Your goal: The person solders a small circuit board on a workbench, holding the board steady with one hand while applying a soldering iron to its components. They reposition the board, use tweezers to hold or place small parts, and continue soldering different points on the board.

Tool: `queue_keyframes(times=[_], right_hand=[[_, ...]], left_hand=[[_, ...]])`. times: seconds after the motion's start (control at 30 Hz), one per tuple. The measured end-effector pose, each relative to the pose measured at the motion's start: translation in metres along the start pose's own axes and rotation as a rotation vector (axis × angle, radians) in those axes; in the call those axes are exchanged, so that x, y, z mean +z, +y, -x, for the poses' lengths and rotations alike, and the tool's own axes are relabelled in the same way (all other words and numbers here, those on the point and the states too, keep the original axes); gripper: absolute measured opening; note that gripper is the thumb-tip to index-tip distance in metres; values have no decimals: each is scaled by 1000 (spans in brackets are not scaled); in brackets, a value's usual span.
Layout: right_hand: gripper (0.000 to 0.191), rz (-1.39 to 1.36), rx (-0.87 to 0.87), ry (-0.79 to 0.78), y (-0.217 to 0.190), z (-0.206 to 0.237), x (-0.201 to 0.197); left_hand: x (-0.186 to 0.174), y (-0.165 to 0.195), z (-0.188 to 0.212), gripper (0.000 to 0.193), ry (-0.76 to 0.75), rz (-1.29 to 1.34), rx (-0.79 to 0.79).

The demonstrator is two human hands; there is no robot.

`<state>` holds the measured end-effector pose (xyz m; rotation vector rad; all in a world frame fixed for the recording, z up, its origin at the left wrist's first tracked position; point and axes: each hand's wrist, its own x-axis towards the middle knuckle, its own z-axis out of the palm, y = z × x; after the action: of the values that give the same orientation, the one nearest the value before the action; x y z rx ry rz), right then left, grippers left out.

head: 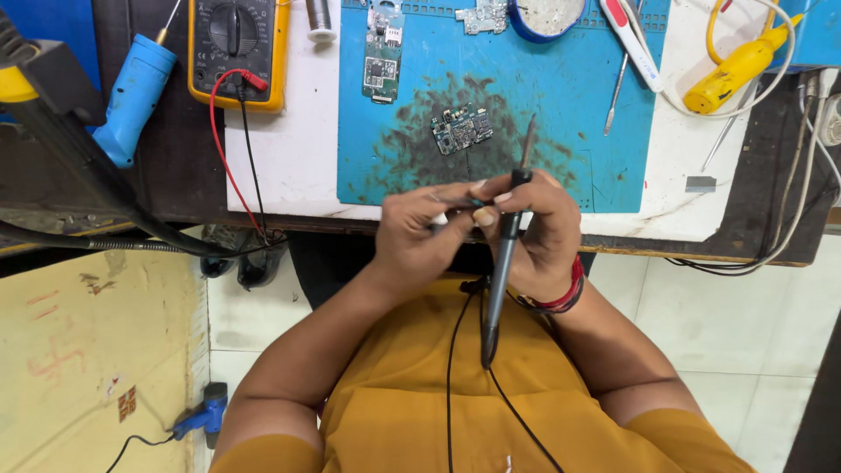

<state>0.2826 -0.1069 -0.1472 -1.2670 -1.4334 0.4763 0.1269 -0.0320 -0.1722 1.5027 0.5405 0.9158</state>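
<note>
My right hand (pixel 543 232), with a red band at the wrist, is shut on a black soldering iron (pixel 501 280). The iron's tip points up over the blue work mat (pixel 561 96), and its cord hangs down over my orange shirt. My left hand (pixel 420 241) meets the right one at the table's near edge, fingertips pinched together beside the iron's shaft. I cannot make out whether they hold anything small. A small dark circuit board (pixel 462 129) lies on the scorched patch of the mat just beyond both hands.
A longer green circuit board (pixel 381 52), a round blue tin (pixel 547 16), tweezers (pixel 616 88) and a white tool (pixel 635 39) lie at the mat's far side. A yellow multimeter (pixel 236 48) with red and black leads, a blue-handled tool (pixel 131 88) and a black nozzle (pixel 61 131) are left; a yellow tool (pixel 736 70) is right.
</note>
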Motion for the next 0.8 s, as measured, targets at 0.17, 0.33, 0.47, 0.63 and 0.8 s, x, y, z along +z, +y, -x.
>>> queue_keyframes(times=[0.17, 0.33, 0.47, 0.63, 0.8], right_hand=[[27, -52, 85, 184, 13, -5, 2], [52, 1, 262, 185, 38, -2, 3], [53, 26, 276, 190, 46, 3, 3], [49, 4, 280, 152, 45, 2, 2], [46, 35, 263, 137, 42, 0, 1]], left_hand=[[-41, -12, -32, 12, 320, -140, 151], [-73, -42, -70, 21, 412, -40, 52], [-72, -54, -72, 19, 430, 6, 40], [-69, -49, -71, 17, 463, -150, 34], [-68, -43, -73, 17, 462, -200, 31]])
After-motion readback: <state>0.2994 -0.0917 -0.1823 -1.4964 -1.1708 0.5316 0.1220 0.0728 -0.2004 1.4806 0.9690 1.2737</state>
